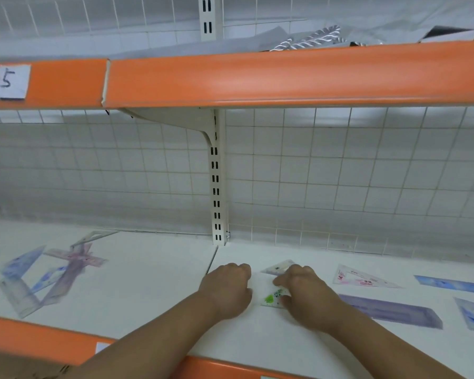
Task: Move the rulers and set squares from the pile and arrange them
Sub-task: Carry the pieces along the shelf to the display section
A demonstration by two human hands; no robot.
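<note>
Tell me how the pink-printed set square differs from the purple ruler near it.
The set square is a triangle with a cut-out middle; the purple ruler is a long strip. The set square is pale with pink print; the ruler is purple throughout. Both lie flat on the white shelf.

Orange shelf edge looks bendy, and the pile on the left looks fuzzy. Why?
In the head view the wide-angle lens bows the orange shelf edge; the pile, near that view's side, is smeared soft; lighting is even, shadows faint.

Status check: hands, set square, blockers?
Right hand pinches clear plastic set square with green print on white shelf. Left hand curled beside it, grip unclear. Ruler pile left, nothing blocking.
</note>
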